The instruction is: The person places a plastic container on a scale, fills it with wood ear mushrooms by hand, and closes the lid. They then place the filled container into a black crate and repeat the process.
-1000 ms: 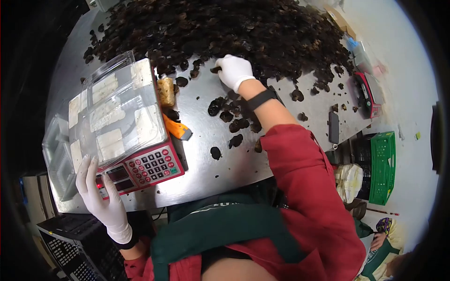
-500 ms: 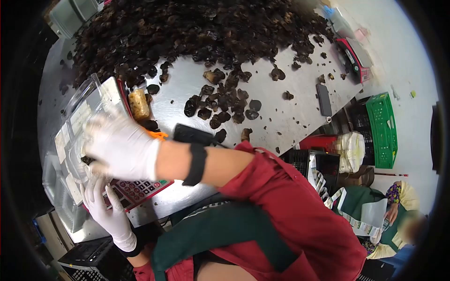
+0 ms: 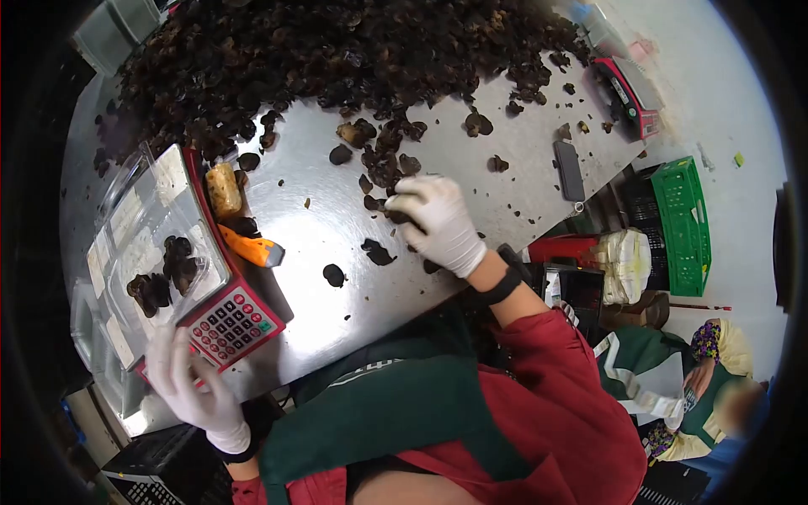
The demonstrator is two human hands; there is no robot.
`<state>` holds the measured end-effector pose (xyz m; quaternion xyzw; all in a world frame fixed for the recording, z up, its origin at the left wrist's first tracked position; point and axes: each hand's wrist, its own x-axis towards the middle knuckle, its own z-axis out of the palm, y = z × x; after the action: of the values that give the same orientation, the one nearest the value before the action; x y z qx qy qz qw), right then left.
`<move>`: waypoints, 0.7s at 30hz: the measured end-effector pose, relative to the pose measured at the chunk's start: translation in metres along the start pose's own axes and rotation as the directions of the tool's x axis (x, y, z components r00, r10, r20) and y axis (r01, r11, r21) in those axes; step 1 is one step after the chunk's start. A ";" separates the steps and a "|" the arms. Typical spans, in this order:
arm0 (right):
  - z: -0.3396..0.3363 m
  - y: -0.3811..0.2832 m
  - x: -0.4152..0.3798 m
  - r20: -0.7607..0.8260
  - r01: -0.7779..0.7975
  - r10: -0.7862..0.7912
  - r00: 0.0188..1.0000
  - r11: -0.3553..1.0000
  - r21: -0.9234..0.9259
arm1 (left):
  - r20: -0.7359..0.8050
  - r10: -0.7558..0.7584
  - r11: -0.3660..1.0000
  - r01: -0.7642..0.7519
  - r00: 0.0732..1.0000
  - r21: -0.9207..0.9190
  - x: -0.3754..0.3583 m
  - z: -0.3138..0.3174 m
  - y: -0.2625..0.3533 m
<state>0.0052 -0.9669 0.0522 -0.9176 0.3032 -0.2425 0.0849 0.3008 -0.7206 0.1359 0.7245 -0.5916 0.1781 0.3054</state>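
My right hand, in a white glove, has its fingers curled round dark wood ear mushrooms on the metal table. A few loose pieces lie close to it. My left hand, also gloved, rests with fingers apart at the front corner of a red weighing scale, beside its keypad. On the scale lies a clear plastic tray with several dark wood ear pieces in it. A orange-handled cutter lies against the scale's side.
A large heap of wood ears covers the table's far side. Behind the scale's edge sits a wrapped yellowish roll. A black phone and second red scale are at the right. Beyond stand a green crate and another person.
My right hand has moved from over the scale's tray to the loose mushrooms on the right, uncovering pieces in the tray. My left hand stays by the scale.
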 end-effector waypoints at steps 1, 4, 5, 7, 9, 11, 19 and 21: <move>-0.005 0.008 -0.002 -0.043 -0.085 0.085 0.995 0.996 -0.012 | 0.030 0.091 0.995 -0.090 0.995 -0.034 0.005 0.004 0.016; -0.001 0.027 0.008 -0.021 -0.269 0.269 0.963 0.963 -0.006 | 0.241 0.206 0.954 -0.140 0.948 -0.265 0.012 0.035 0.053; 0.003 0.029 0.016 0.032 -0.267 0.266 0.963 0.964 0.017 | 0.286 0.260 0.939 -0.173 0.922 -0.296 0.010 0.050 0.059; 0.013 0.021 0.028 0.149 -0.254 0.254 0.956 0.967 -0.019 | 0.411 0.301 0.935 -0.181 0.861 -0.306 0.013 0.073 0.078; 0.019 0.011 0.028 0.185 -0.205 0.219 0.958 0.974 -0.094 | 0.531 0.252 0.946 -0.091 0.809 -0.311 0.015 0.090 0.092; 0.023 0.015 0.014 0.140 -0.197 0.204 0.969 0.979 -0.061 | 0.581 0.228 0.952 -0.054 0.781 -0.300 0.012 0.101 0.096; 0.019 0.051 -0.007 -0.167 -0.196 0.231 0.959 0.960 0.202 | 0.549 0.164 0.963 -0.012 0.819 -0.269 0.011 0.141 0.122; 0.014 0.061 -0.002 -0.171 -0.233 0.306 0.937 0.909 0.347 | 0.546 0.208 0.955 -0.050 0.811 -0.291 0.010 0.153 0.126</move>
<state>-0.0204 -1.0146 0.0209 -0.8076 0.3916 -0.3753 0.2315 0.1658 -0.8422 0.0561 0.6551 -0.7222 -0.1065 0.1947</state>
